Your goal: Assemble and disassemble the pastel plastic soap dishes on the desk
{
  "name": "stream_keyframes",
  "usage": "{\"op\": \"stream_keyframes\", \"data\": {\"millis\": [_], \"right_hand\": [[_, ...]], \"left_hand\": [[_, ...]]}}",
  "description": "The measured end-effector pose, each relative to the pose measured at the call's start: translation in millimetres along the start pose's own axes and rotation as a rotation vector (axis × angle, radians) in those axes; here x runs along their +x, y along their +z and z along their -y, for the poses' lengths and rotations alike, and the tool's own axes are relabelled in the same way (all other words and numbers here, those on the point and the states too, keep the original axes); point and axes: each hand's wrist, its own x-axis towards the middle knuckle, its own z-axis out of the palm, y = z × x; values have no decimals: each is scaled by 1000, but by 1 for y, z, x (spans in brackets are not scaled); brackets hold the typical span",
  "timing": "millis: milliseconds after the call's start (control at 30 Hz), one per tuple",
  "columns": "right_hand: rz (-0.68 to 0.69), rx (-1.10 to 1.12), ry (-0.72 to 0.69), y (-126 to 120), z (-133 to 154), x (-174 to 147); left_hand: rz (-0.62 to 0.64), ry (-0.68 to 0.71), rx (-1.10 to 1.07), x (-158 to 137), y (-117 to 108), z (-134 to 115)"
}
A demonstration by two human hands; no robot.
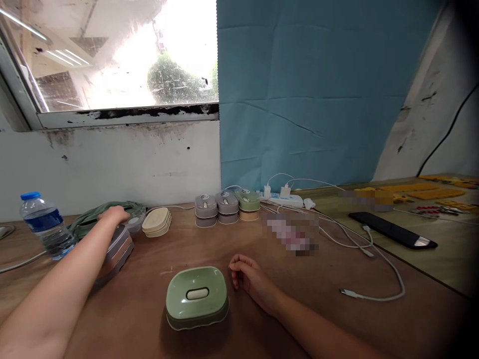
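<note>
A glossy green plastic lid (179, 299) with rounded corners and a pale oval insert rests on the table in front of me. Just right of it, my right hand (249, 276) lies on the tabletop with its fingers curled in and nothing visible in them. My left hand (114, 215) reaches to the back left, over a pile of green plastic pieces (88, 219); its fingers are mostly hidden there. Below that hand, partly behind my forearm, are stacked grey pieces (121, 247). A clear plastic piece (135, 219) is beside the pile.
A water bottle (47, 227) stands at the far left. Cream pieces (157, 222) are stacked near the wall. Small grey boxes (205, 209) and a green-topped box (248, 204) line the back. A power strip (280, 199), white cables (389, 296) and a phone (392, 230) are at right.
</note>
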Motion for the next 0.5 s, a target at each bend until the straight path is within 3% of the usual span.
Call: {"op": "stream_keyframes", "data": {"millis": [67, 167, 200, 267, 367, 500], "right_hand": [[-3, -5, 3, 1, 1, -1], [-12, -20, 13, 3, 3, -2], [-14, -22, 15, 3, 3, -2], [-13, -22, 12, 3, 3, -3], [2, -61, -40, 4, 4, -3], [70, -222, -125, 4, 4, -5]], "left_hand": [[-20, -21, 25, -13, -4, -22], [-24, 65, -3, -51, 2, -63], [7, 137, -43, -70, 6, -76], [164, 437, -289, -112, 16, -96], [336, 648, -492, -171, 32, -108], [324, 720, -545, -204, 56, -106]]}}
